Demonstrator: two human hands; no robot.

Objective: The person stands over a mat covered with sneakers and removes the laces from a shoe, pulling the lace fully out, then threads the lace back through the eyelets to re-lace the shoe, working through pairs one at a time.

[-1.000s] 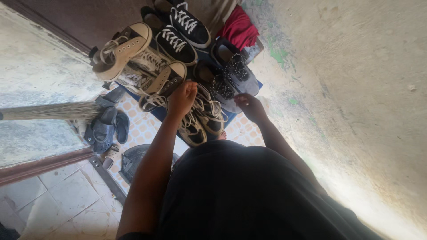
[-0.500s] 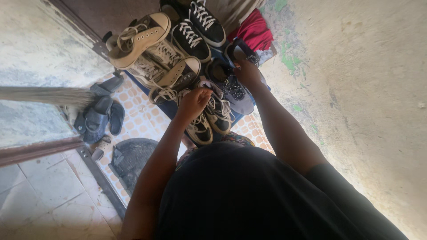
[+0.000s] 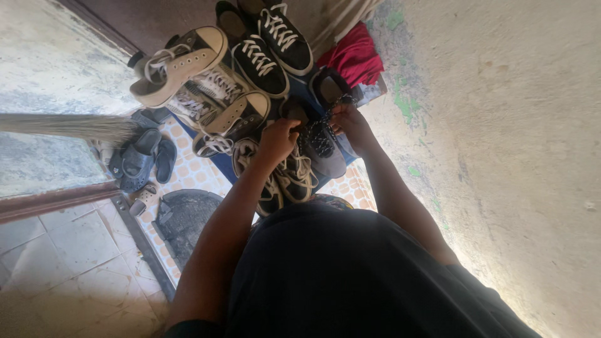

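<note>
Two hands low over a pile of shoes by the wall. Left hand (image 3: 278, 139) curled at the near end of a grey shoe with spotted laces (image 3: 324, 143) — touching it, grip hard to tell. Right hand (image 3: 350, 120) pinching those laces near the far end. Hands a little apart. Black sneakers (image 3: 266, 44) behind, red cloth (image 3: 354, 57) beside, blue sandals (image 3: 141, 164) and a broom (image 3: 75, 127) off left.

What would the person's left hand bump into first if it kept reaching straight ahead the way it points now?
Most likely the grey sneaker with speckled laces: the left hand points up and right toward it, fingers nearly at its laces. Depth is unclear from above, so contact cannot be confirmed.
</note>
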